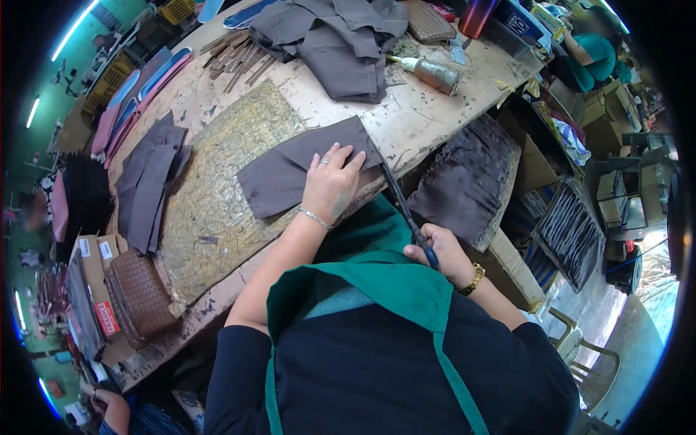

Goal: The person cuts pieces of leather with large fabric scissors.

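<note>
A grey-brown fabric piece (279,177) lies partly on the table and partly over a worn, glue-stained board (217,196). My left hand (333,181) rests flat on this piece, fingers spread, pressing it near its right end. Large dark scissors (396,190) are in my right hand (444,254), whose fingers are wrapped round the handles at the table's front edge. The blades point up and away, right at the fabric's right edge. Left of the board lies a stack of similar cut pieces (151,177).
Behind are a heap of grey-brown fabric (333,43), thin brown strips (235,58) and a glue-smeared bottle (435,75). A woven brown pouch (145,293) stands front left. Below the table's right edge are a fabric-covered board (471,181) and cartons. Another person (591,54) sits back right.
</note>
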The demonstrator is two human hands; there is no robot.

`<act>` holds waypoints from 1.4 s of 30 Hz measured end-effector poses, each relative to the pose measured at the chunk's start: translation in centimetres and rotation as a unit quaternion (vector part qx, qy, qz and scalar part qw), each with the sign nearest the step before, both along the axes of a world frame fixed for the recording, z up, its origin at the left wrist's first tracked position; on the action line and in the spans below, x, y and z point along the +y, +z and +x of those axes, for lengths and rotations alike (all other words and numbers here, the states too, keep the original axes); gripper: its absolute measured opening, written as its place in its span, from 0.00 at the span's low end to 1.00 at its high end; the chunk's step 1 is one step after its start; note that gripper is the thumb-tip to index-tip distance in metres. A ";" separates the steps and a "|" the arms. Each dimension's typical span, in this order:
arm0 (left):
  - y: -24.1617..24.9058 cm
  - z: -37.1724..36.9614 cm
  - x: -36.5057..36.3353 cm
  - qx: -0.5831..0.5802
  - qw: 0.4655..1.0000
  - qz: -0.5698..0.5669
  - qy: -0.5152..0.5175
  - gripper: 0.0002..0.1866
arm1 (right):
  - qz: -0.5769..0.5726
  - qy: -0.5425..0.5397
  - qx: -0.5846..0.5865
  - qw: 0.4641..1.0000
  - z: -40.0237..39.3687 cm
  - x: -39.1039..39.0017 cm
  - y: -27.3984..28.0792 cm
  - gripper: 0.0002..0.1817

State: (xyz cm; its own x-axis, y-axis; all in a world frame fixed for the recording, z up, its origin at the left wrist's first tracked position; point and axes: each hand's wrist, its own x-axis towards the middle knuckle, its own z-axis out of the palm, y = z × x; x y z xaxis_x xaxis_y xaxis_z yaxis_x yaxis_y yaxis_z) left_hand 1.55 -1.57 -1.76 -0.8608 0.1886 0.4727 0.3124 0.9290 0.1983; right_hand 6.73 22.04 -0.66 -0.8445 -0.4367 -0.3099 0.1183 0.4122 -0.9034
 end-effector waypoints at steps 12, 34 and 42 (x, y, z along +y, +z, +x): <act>-0.1 0.3 -0.1 0.005 1.000 -0.002 -0.013 0.15 | -0.038 -0.011 -0.076 0.996 -2.4 -2.0 0.9 0.29; 0.7 0.8 -0.1 0.022 0.999 0.001 -0.040 0.15 | -0.045 -0.008 -0.096 0.994 -4.0 -3.7 1.7 0.24; 0.5 0.8 -0.2 0.031 0.999 0.007 -0.041 0.16 | 0.012 -0.015 -0.031 0.999 -3.7 -3.3 1.0 0.25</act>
